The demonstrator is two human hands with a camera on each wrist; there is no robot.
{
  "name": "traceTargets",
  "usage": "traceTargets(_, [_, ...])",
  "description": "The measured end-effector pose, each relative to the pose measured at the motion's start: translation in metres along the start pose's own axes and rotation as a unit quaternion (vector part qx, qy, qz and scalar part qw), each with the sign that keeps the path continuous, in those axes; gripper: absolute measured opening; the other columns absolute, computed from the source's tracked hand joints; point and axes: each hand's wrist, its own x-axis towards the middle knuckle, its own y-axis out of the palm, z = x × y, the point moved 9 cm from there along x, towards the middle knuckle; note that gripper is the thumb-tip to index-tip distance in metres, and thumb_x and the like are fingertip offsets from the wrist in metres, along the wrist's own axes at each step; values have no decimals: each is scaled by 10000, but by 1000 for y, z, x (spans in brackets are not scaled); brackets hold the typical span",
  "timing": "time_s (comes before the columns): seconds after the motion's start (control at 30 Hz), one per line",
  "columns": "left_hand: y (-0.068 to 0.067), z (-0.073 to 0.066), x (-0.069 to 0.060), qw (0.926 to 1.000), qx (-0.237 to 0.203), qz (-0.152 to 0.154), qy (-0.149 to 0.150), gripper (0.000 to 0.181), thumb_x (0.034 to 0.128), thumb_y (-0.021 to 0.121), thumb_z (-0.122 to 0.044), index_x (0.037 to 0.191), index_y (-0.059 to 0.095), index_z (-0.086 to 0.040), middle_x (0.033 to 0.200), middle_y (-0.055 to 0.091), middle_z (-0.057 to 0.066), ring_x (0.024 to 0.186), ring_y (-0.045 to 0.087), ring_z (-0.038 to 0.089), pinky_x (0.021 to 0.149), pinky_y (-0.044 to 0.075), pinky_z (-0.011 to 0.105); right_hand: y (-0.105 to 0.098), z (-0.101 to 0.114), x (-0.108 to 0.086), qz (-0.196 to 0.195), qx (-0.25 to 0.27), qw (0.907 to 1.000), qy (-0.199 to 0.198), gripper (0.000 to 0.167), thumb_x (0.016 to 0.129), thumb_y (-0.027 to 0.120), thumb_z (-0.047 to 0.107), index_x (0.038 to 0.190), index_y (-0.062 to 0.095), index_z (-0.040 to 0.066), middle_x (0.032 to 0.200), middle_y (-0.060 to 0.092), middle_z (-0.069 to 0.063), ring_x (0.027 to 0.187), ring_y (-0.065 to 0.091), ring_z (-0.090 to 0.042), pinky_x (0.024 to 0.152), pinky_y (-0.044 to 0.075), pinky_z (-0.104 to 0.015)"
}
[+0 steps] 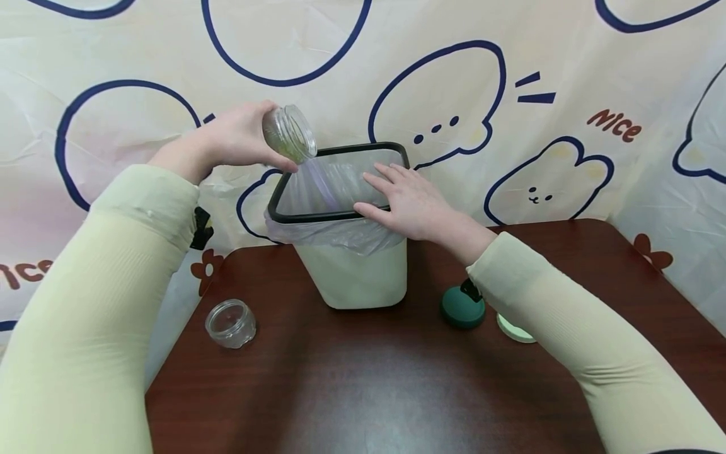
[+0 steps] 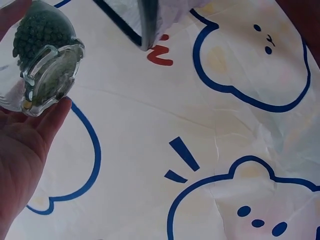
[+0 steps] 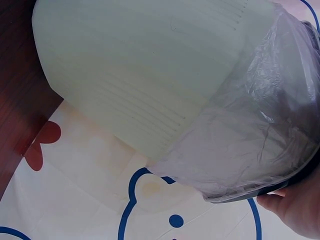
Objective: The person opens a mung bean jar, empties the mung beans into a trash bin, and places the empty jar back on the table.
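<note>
My left hand (image 1: 241, 135) grips a clear glass jar (image 1: 276, 135) by its body. The jar is tipped on its side, its threaded mouth facing the left part of a pale green trash bin (image 1: 363, 277). Small round green grains, like mung beans (image 2: 42, 35), lie inside the jar in the left wrist view. A translucent bag (image 1: 351, 236) lines the bin and folds over below its black rim (image 1: 363, 147). At the bin's right side, my right hand (image 1: 411, 202) rests on the rim, fingers extended across the opening. The bin's bottom is hidden.
A clear glass jar (image 1: 230, 323) without a lid stands on the brown table (image 1: 368, 372) at the left. To the right lie a dark green lid (image 1: 462, 309) and a light green lid (image 1: 515, 329), partly behind my sleeve. A printed curtain (image 1: 334, 113) hangs behind the table.
</note>
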Motion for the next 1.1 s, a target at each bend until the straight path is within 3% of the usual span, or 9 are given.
traceTargets(0.1, [-1, 1, 0, 9999, 26, -107, 25, 976, 733, 848, -343, 1465, 299, -1, 1369, 457, 221, 1199, 444, 388, 958, 411, 574, 1, 0, 0, -11, -9, 10000, -11, 722, 957, 392, 620, 1523, 333, 177, 1583, 225, -105, 1450, 159, -304, 1154, 115, -479])
traceTargets(0.27, [7, -2, 1, 9994, 293, 148, 144, 960, 738, 838, -347, 1453, 309, 15, 1339, 473, 223, 1171, 462, 381, 950, 425, 560, 1, 1, 0, -21, -44, 10000, 4, 723, 956, 384, 629, 1526, 326, 187, 1586, 219, -94, 1452, 154, -297, 1155, 115, -474])
traceTargets(0.43, [9, -3, 2, 9992, 299, 215, 167, 956, 741, 839, -317, 1454, 299, 21, 1340, 468, 230, 1171, 461, 383, 959, 415, 559, 1, 1, 0, -23, -54, 10000, 4, 721, 957, 383, 627, 1527, 322, 189, 1588, 213, -92, 1452, 153, -297, 1155, 114, -475])
traceTargets(0.57, [4, -8, 2, 9992, 211, 224, 267, 938, 738, 846, -272, 1443, 305, 30, 1345, 457, 237, 1180, 455, 393, 959, 414, 562, 0, 1, -1, -28, -30, 10000, -1, 718, 959, 390, 619, 1526, 326, 183, 1586, 217, -97, 1451, 155, -300, 1155, 115, -475])
traceTargets(0.77, [-8, -16, 3, 9988, 267, -62, 402, 889, 720, 859, -221, 1413, 360, 24, 1314, 488, 223, 1153, 480, 380, 936, 433, 541, -1, 1, 1, -37, -31, 10000, -54, 718, 961, 392, 615, 1521, 338, 169, 1582, 226, -110, 1448, 164, -310, 1155, 115, -475])
traceTargets(1.0, [8, -10, 7, 9987, 311, 311, 242, 929, 732, 851, -248, 1436, 314, 30, 1347, 452, 232, 1182, 453, 390, 962, 429, 547, 1, 0, 1, 35, -53, 10000, -16, 721, 961, 383, 623, 1526, 324, 179, 1584, 221, -107, 1452, 151, -308, 1157, 111, -468])
traceTargets(1.1, [9, -6, 7, 9990, 254, 329, 188, 938, 735, 850, -236, 1445, 296, 27, 1354, 444, 232, 1187, 447, 391, 963, 427, 550, 1, 0, 2, 31, -53, 10000, -20, 722, 960, 381, 624, 1525, 326, 178, 1585, 219, -107, 1451, 151, -310, 1156, 111, -470])
